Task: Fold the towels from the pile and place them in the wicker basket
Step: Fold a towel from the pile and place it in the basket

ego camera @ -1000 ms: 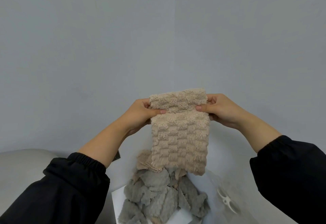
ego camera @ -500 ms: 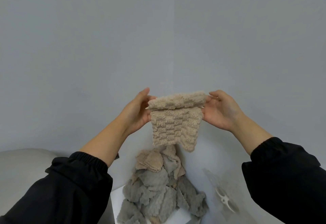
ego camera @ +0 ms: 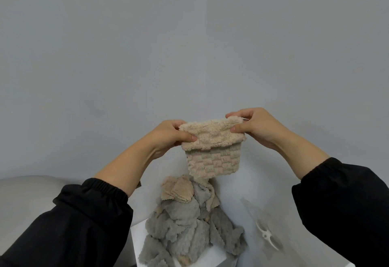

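I hold a beige waffle-textured towel [ego camera: 213,155] up in the air in front of the wall, folded over on itself so a short flap hangs over the front. My left hand [ego camera: 168,135] pinches its upper left corner and my right hand [ego camera: 255,126] pinches its upper right corner. Below it lies the pile of grey and beige towels [ego camera: 189,222], heaped on a white surface [ego camera: 137,233] against the wall corner. No wicker basket is in view.
A white plastic clip-like object [ego camera: 266,236] lies on the surface right of the pile. A pale rounded shape [ego camera: 27,188] sits at the lower left. Grey walls fill the background, meeting in a corner behind the towel.
The long hanging towel has been folded up to about half its length. Both hands have shifted their grips to the top corners, and the right hand sits a little higher.
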Demonstrator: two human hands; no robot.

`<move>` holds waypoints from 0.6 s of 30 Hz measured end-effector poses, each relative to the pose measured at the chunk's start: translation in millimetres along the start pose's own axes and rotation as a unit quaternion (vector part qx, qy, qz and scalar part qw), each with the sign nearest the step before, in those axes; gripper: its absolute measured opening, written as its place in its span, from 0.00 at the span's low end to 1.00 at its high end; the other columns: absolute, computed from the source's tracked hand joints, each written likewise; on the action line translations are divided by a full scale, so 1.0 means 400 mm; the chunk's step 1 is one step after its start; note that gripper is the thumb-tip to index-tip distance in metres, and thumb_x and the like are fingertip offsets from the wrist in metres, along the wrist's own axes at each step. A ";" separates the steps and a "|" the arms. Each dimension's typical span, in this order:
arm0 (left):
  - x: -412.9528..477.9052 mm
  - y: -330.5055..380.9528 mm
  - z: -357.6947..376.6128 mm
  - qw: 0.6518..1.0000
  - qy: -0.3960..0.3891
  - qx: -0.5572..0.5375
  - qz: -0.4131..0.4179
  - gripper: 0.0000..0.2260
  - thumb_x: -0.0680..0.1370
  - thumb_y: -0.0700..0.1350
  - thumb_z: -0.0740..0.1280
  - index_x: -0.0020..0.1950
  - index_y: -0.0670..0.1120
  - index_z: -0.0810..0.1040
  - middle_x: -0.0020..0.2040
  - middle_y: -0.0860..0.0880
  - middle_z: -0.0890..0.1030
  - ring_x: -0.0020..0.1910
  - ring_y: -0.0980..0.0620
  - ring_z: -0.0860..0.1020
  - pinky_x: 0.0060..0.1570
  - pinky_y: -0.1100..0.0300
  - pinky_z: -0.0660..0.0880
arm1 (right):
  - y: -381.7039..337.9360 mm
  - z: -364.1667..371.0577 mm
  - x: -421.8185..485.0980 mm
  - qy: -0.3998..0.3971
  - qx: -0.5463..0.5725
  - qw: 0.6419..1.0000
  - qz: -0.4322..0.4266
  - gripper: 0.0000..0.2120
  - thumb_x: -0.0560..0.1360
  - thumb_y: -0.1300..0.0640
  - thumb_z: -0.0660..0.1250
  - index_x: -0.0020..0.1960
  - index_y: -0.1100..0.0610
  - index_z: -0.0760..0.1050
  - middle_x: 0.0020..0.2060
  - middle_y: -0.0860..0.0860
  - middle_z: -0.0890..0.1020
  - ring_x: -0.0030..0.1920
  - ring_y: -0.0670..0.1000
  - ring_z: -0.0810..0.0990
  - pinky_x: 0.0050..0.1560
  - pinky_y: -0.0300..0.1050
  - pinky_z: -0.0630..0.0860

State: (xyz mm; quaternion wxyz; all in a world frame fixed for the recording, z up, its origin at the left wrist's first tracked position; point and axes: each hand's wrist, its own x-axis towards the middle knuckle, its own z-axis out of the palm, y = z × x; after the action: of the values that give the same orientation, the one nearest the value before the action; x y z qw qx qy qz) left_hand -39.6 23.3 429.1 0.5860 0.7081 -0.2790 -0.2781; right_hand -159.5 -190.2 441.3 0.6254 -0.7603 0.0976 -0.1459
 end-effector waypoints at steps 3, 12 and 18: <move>-0.006 -0.001 0.005 0.999 -0.023 -0.018 0.037 0.07 0.75 0.31 0.66 0.49 0.42 0.77 0.46 0.45 0.81 0.47 0.48 0.79 0.54 0.54 0.74 | -0.005 -0.002 -0.011 -0.040 0.052 0.998 -0.008 0.07 0.73 0.73 0.64 0.46 0.63 0.75 0.38 0.55 0.80 0.36 0.48 0.80 0.37 0.36 0.77; -0.009 0.018 0.019 0.996 -0.003 -0.015 0.086 0.14 0.80 0.41 0.63 0.64 0.42 0.70 0.50 0.44 0.81 0.45 0.46 0.80 0.43 0.49 0.76 | 0.017 -0.007 -0.016 -0.099 0.180 0.976 0.068 0.19 0.75 0.47 0.62 0.61 0.57 0.73 0.56 0.54 0.81 0.53 0.51 0.81 0.54 0.48 0.78; -0.018 0.024 0.027 0.994 0.014 -0.043 0.096 0.09 0.77 0.34 0.65 0.52 0.47 0.73 0.40 0.50 0.80 0.42 0.46 0.75 0.40 0.54 0.72 | 0.035 0.009 -0.026 -0.161 0.193 0.961 0.119 0.33 0.65 0.41 0.74 0.65 0.54 0.73 0.60 0.53 0.80 0.61 0.52 0.79 0.58 0.53 0.77</move>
State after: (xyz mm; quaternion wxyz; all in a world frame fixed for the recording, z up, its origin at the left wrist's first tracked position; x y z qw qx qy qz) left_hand -53.0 19.6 437.3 0.6438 0.6559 -0.3253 -0.2225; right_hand -167.6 -186.3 426.1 0.7804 -0.6216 0.0551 0.0382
